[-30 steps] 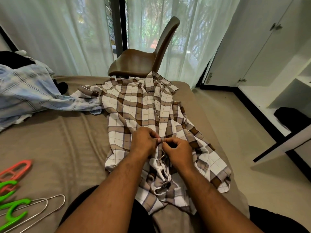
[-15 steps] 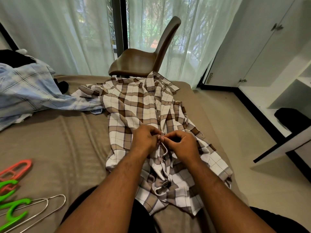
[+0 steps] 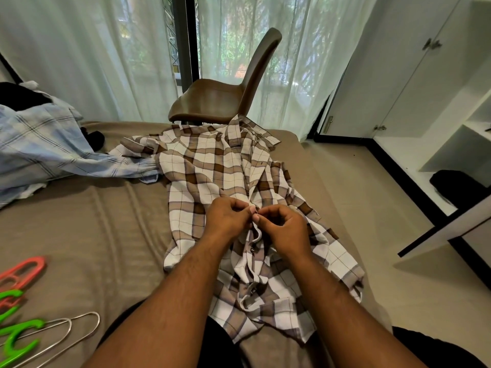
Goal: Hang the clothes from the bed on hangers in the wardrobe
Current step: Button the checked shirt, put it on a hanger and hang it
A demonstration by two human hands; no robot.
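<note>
Your left hand [image 3: 228,219] and right hand [image 3: 284,229] meet over the middle of the brown plaid shirt [image 3: 207,176]. Both have fingers curled, and the tips of each pinch the shirt's front opening. The fingertips of the two hands touch at the placket. Whether a button sits between them you can't tell; the fingers hide it. Two buttons [image 3: 252,249] show just below the hands, on the strip running toward you.

The shirt lies spread on the bed [image 3: 93,235], collar at the far end by the chair [image 3: 225,96] and hem at your lap. So the hands sit on the shirt's midline, about halfway down it. The shirt's right edge hangs near the bed's right side. One sleeve reaches left and touches the blue checked shirt [image 3: 39,150], which is heaped at the bed's far left. A dark garment [image 3: 16,94] is behind that heap.

At near left on the bed, well apart from both hands, are a coral hanger [image 3: 24,272], green hangers [image 3: 16,338] and wire hangers [image 3: 66,330]. The wardrobe [image 3: 398,75] stands on the right across the floor, white, far doors closed and near shelves open. A black item [image 3: 457,187] lies on a low shelf. Sheer curtains [image 3: 79,62] hang behind the chair.
</note>
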